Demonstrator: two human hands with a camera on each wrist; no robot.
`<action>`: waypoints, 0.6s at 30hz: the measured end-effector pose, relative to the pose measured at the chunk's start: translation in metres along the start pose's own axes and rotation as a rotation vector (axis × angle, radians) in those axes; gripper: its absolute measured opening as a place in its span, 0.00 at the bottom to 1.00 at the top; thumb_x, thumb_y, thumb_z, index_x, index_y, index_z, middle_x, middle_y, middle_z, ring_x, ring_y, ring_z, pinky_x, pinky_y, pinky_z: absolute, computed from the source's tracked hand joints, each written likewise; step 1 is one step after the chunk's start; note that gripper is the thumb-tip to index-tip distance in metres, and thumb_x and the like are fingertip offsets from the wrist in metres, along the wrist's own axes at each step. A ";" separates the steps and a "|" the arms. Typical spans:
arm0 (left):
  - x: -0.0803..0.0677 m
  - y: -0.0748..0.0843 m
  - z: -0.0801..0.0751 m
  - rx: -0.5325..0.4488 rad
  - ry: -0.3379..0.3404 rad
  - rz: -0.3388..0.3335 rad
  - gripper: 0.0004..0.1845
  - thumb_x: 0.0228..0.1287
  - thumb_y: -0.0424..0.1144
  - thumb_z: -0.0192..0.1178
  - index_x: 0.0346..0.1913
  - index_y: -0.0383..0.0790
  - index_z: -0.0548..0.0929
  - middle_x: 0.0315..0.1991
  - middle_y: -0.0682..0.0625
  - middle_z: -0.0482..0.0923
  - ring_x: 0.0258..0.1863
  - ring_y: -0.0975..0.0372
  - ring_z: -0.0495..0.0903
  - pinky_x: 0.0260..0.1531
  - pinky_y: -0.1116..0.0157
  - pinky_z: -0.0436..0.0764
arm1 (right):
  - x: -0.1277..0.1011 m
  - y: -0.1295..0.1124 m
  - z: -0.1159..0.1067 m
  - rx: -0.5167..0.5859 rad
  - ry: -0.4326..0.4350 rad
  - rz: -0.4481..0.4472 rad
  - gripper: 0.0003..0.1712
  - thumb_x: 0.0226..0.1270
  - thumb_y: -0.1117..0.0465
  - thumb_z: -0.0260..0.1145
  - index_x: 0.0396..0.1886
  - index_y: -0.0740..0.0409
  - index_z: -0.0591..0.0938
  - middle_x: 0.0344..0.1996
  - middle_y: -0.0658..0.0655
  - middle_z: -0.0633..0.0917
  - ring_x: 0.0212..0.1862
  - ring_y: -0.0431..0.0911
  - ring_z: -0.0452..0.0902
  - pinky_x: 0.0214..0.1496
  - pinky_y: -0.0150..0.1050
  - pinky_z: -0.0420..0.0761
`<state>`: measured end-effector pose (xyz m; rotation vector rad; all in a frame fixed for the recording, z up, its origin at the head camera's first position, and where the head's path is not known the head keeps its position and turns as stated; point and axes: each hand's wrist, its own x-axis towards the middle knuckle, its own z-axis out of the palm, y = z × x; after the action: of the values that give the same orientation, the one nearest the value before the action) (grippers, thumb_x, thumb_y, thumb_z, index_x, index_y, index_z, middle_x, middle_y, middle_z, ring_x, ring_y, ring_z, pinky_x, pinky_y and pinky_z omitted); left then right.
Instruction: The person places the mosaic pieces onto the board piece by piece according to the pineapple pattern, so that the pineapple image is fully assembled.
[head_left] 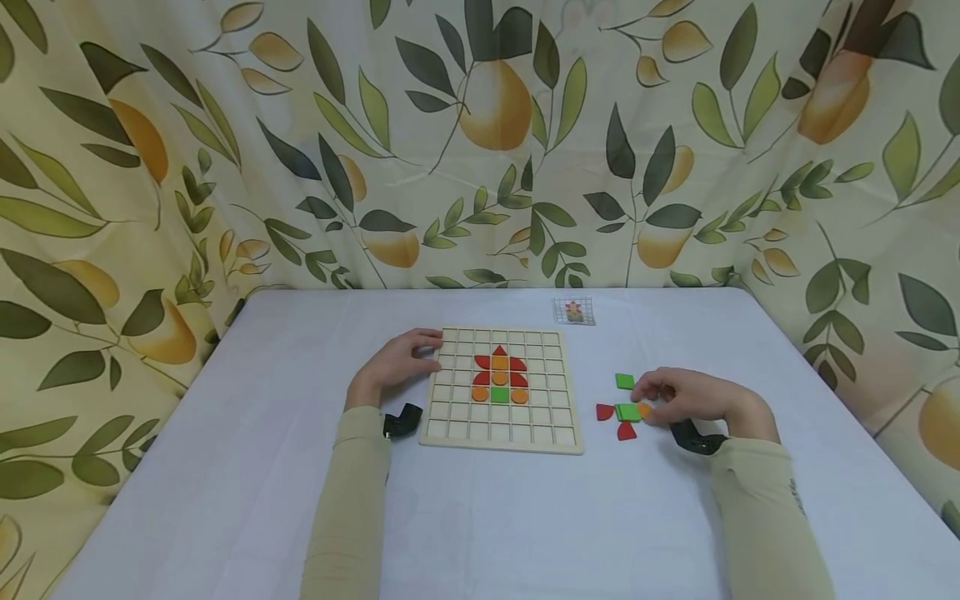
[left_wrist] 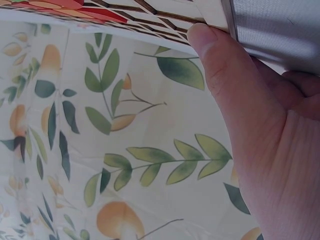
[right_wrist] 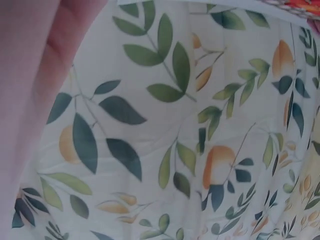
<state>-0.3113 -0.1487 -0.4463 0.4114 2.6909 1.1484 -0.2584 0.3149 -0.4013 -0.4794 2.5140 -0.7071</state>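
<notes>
White tablecloth (head_left: 225, 467), leaf-and-pear print curtain (head_left: 225, 167) hung on all sides.

Wooden grid board (head_left: 450, 429) centre of table, partly filled: red, orange and one green tile forming a flower shape in the middle cells. Left hand (head_left: 397, 362) resting on board's left edge, fingers lying fairly straight, nothing gripped; left wrist view confirms thumb (left_wrist: 210, 55) pressed at the frame edge. Good for bracing, worth keeping there so the board stays put.

Right hand (head_left: 693, 400) to the right of the board, fingers curled over the loose tile pile. Appears to pinch the green square tile (head_left: 628, 412), fingertip contact partly hidden, so not certain. Right wrist view shows only curtain and a blurred bit of hand, no help.

Loose around it: second green tile (head_left: 624, 381) just beyond, red tile (head_left: 604, 412) to the left, another red tile (head_left: 626, 432) nearer, orange tile (head_left: 645, 409) mostly under the fingers.

Suggested for the pick: grab by the edges, lift clear of neighbours, check orientation against the pattern card (head_left: 574, 311) lying beyond the board, drop flat into a cell under the existing green tile, not tilted on the ribs.

Writing: none readable. Card shows a small picture only; marks on the right sleeve (head_left: 795, 500) too small to read.
</notes>
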 end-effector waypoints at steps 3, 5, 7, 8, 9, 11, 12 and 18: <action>0.000 0.000 0.001 -0.006 -0.002 -0.005 0.25 0.57 0.46 0.63 0.58 0.46 0.75 0.65 0.61 0.64 0.69 0.61 0.55 0.69 0.57 0.56 | 0.004 -0.001 0.001 -0.004 0.032 0.034 0.14 0.55 0.55 0.68 0.42 0.49 0.79 0.38 0.53 0.75 0.44 0.49 0.65 0.38 0.38 0.71; 0.000 -0.001 0.001 -0.013 0.001 -0.012 0.25 0.57 0.46 0.63 0.58 0.47 0.75 0.65 0.61 0.64 0.69 0.61 0.55 0.69 0.57 0.56 | 0.005 0.000 0.000 -0.021 0.057 0.039 0.14 0.56 0.55 0.67 0.43 0.49 0.79 0.39 0.53 0.76 0.44 0.49 0.66 0.38 0.38 0.71; 0.001 -0.001 0.001 -0.018 0.004 -0.019 0.25 0.56 0.46 0.63 0.58 0.48 0.75 0.65 0.62 0.64 0.69 0.62 0.55 0.69 0.57 0.56 | 0.005 0.001 -0.001 -0.039 0.085 0.050 0.15 0.57 0.54 0.67 0.45 0.49 0.79 0.39 0.53 0.76 0.42 0.49 0.66 0.37 0.37 0.71; 0.001 -0.001 0.001 -0.018 0.005 -0.018 0.25 0.56 0.46 0.63 0.58 0.48 0.75 0.65 0.61 0.64 0.69 0.61 0.55 0.69 0.57 0.56 | 0.006 0.001 -0.001 -0.050 0.097 0.052 0.15 0.57 0.54 0.66 0.45 0.50 0.79 0.38 0.53 0.76 0.42 0.48 0.67 0.37 0.37 0.71; 0.001 -0.001 0.001 -0.017 0.006 -0.017 0.25 0.57 0.46 0.63 0.58 0.47 0.75 0.65 0.61 0.64 0.69 0.61 0.55 0.69 0.57 0.56 | 0.006 0.001 -0.002 -0.059 0.108 0.054 0.16 0.57 0.54 0.66 0.46 0.50 0.79 0.38 0.53 0.76 0.42 0.48 0.67 0.37 0.37 0.71; 0.002 -0.001 0.001 -0.013 0.007 -0.014 0.25 0.57 0.46 0.63 0.59 0.47 0.75 0.65 0.60 0.64 0.69 0.61 0.55 0.69 0.57 0.56 | 0.007 0.000 -0.002 -0.072 0.136 0.038 0.17 0.58 0.54 0.66 0.47 0.51 0.79 0.38 0.52 0.77 0.42 0.47 0.68 0.38 0.36 0.71; 0.002 -0.001 0.001 -0.011 0.006 -0.012 0.25 0.56 0.46 0.63 0.59 0.47 0.75 0.65 0.60 0.64 0.69 0.61 0.55 0.69 0.57 0.56 | 0.008 -0.002 -0.002 -0.073 0.153 0.023 0.17 0.58 0.53 0.66 0.47 0.52 0.79 0.38 0.52 0.78 0.41 0.47 0.68 0.38 0.36 0.72; 0.001 -0.001 0.000 -0.004 0.002 0.011 0.25 0.57 0.46 0.63 0.58 0.45 0.75 0.65 0.58 0.64 0.69 0.60 0.56 0.69 0.57 0.56 | 0.028 -0.035 0.013 -0.057 0.269 -0.093 0.15 0.58 0.52 0.66 0.45 0.48 0.81 0.38 0.48 0.79 0.41 0.45 0.69 0.40 0.36 0.73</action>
<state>-0.3125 -0.1492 -0.4471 0.4256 2.6912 1.1577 -0.2679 0.2687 -0.4014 -0.5572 2.7840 -0.7820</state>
